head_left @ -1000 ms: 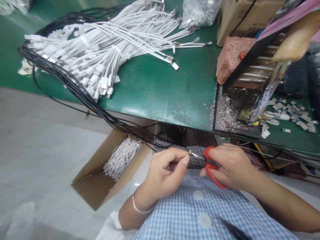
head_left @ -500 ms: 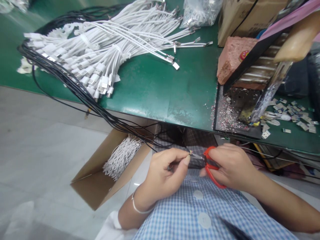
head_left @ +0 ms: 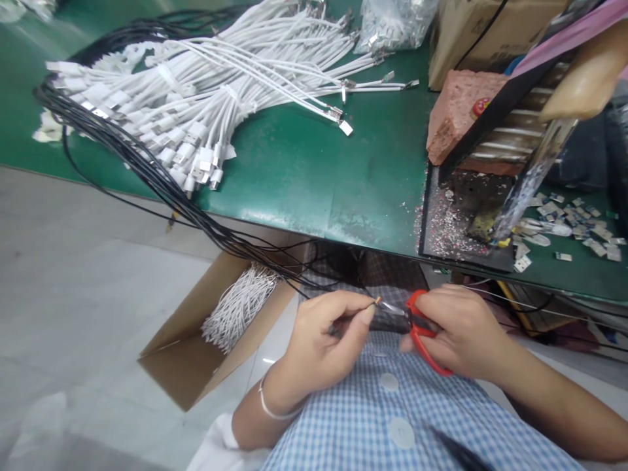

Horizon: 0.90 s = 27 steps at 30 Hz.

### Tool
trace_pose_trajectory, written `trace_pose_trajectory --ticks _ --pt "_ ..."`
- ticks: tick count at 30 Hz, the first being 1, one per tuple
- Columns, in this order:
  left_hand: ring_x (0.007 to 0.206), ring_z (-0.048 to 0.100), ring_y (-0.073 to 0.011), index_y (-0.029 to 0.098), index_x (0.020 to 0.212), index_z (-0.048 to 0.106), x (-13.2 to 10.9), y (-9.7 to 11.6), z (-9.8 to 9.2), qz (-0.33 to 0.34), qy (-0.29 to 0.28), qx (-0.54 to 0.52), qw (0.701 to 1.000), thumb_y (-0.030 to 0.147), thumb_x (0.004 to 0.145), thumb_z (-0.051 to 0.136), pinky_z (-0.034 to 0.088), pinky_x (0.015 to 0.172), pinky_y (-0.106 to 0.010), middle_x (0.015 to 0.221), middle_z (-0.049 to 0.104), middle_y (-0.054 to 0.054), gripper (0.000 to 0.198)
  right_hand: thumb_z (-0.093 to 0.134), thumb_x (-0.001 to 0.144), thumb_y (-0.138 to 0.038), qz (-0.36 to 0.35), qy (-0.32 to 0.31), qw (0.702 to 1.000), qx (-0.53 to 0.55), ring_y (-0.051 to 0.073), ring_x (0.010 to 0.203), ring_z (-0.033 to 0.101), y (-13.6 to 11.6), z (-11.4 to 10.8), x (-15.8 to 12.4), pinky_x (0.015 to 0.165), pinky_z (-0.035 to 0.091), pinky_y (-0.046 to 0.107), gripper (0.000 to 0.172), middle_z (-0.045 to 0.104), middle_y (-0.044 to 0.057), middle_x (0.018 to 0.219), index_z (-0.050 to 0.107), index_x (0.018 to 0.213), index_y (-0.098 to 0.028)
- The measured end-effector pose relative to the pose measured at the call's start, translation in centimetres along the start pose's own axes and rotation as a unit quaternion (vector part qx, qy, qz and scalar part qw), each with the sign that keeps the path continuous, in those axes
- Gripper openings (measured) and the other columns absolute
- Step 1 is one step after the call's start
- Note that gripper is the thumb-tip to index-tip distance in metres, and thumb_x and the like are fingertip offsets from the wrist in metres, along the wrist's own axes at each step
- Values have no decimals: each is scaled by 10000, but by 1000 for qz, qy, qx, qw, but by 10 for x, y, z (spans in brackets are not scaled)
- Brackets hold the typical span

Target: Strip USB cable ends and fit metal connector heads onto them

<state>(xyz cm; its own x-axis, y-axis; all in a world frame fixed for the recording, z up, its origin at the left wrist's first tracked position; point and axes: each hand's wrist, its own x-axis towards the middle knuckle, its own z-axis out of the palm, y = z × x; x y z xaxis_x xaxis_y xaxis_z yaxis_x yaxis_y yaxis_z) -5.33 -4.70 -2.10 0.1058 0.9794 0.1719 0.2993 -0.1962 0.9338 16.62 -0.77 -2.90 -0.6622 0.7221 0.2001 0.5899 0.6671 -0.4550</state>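
Observation:
Between thumb and forefinger, my left hand pinches the end of a black cable, close in front of my body. Small coloured wire ends stick out past the fingertips. My right hand is closed around the red handles of a pair of scissors. The blades point left, with their tips just beside the wire ends. Whether the blades touch the wires I cannot tell. The rest of the black cable runs up over the table edge to a black bundle.
White USB cables lie heaped on the green table. A cardboard box with white cables stands low at the left. On the right are a brick, a soldering iron and scattered small connectors.
The scissors and my right hand have shifted slightly right, away from the left fingertips. More of the coloured wire ends shows. My left hand has stayed almost in place.

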Motion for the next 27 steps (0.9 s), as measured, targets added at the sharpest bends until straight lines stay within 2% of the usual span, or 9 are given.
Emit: trace_pose_trajectory --ticks 27 --pt "510 575 -75 143 865 668 -1 -1 3 12 17 19 1000 79 885 628 446 504 -153 616 652 19 77 324 1037 -580 -10 -8 998 -54 112 423 466 -2 -1 4 540 314 267 616 527 -28 464 499 581 -203"
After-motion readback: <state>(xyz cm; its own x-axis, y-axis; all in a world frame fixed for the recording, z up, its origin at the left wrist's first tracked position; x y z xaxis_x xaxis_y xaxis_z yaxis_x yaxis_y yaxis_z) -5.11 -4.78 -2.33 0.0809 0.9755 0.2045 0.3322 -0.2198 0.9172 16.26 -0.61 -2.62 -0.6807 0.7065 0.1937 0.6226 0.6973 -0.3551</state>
